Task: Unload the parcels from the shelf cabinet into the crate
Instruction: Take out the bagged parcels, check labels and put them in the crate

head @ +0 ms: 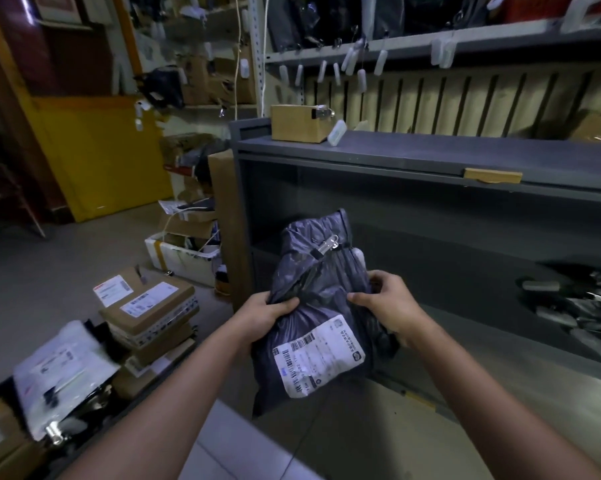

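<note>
I hold a dark grey plastic parcel bag [313, 292] with a white shipping label and a metal clip, in front of the grey shelf cabinet [413, 150]. My left hand [268, 311] grips its left edge. My right hand [385, 299] pinches its right side. Several dark parcels [576, 306] lie on the cabinet's lower shelf at the right. Cardboard boxes [150, 306] and a white bagged parcel [60, 368] are piled at the lower left; the crate's walls are not visible to me there.
A small cardboard box [297, 123] and a white tag sit on the cabinet top. A tall flat carton [228, 220] leans against the cabinet's left side. A white foam box [181, 254] stands on the floor behind. Upper racks hold more bags and hanging tags.
</note>
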A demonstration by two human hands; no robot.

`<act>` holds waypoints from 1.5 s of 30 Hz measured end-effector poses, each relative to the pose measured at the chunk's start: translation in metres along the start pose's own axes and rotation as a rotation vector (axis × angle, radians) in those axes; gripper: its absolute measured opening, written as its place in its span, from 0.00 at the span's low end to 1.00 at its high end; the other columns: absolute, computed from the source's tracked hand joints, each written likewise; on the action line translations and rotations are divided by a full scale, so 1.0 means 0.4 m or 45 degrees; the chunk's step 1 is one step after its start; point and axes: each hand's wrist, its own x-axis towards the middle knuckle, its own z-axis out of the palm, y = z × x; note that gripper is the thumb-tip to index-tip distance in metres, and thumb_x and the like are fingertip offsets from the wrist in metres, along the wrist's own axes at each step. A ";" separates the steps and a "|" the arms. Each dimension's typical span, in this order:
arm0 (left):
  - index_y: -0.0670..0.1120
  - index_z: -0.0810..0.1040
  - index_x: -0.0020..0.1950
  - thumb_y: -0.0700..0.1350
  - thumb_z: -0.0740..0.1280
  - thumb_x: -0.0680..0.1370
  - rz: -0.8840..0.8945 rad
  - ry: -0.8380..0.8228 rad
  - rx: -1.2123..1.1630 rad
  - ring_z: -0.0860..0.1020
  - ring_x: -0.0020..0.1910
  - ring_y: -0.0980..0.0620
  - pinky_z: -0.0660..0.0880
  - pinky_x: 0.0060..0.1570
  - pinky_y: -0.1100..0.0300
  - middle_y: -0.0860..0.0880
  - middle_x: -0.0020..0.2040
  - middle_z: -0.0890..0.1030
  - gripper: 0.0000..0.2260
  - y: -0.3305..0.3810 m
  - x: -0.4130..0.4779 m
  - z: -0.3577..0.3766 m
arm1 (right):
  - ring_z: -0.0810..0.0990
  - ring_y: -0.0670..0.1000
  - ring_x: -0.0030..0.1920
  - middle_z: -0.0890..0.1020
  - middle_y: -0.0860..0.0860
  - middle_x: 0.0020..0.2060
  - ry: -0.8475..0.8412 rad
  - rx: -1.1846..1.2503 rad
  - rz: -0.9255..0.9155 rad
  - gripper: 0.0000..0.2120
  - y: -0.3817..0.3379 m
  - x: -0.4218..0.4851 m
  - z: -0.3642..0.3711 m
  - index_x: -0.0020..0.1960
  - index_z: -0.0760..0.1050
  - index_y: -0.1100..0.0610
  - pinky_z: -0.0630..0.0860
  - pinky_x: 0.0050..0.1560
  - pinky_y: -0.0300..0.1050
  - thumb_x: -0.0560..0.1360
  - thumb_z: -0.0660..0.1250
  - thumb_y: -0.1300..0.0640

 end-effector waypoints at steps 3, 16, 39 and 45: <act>0.41 0.80 0.60 0.42 0.71 0.78 0.001 0.056 0.049 0.83 0.53 0.44 0.79 0.50 0.56 0.42 0.55 0.84 0.12 0.005 -0.001 -0.064 | 0.84 0.50 0.47 0.85 0.55 0.48 -0.001 0.036 -0.007 0.12 0.009 0.022 0.062 0.55 0.79 0.60 0.79 0.44 0.39 0.73 0.73 0.68; 0.42 0.80 0.62 0.38 0.70 0.78 -0.003 0.446 0.205 0.82 0.51 0.45 0.77 0.55 0.55 0.44 0.53 0.83 0.12 -0.045 -0.053 -0.517 | 0.82 0.47 0.43 0.83 0.54 0.48 -0.284 -0.065 -0.069 0.15 -0.047 0.132 0.531 0.59 0.77 0.60 0.76 0.41 0.38 0.75 0.70 0.70; 0.43 0.80 0.60 0.38 0.69 0.79 -0.389 0.923 0.086 0.82 0.42 0.49 0.76 0.38 0.61 0.44 0.49 0.84 0.10 -0.448 -0.097 -1.255 | 0.82 0.57 0.50 0.84 0.56 0.52 -0.713 -0.562 -0.284 0.16 0.071 0.276 1.489 0.61 0.77 0.54 0.80 0.55 0.55 0.74 0.69 0.63; 0.50 0.73 0.60 0.41 0.68 0.79 -0.503 0.875 0.236 0.79 0.41 0.49 0.72 0.34 0.59 0.48 0.46 0.80 0.12 -0.505 -0.012 -1.342 | 0.79 0.57 0.57 0.82 0.56 0.57 -0.675 -0.732 -0.381 0.18 0.124 0.337 1.579 0.63 0.77 0.55 0.74 0.53 0.45 0.75 0.66 0.65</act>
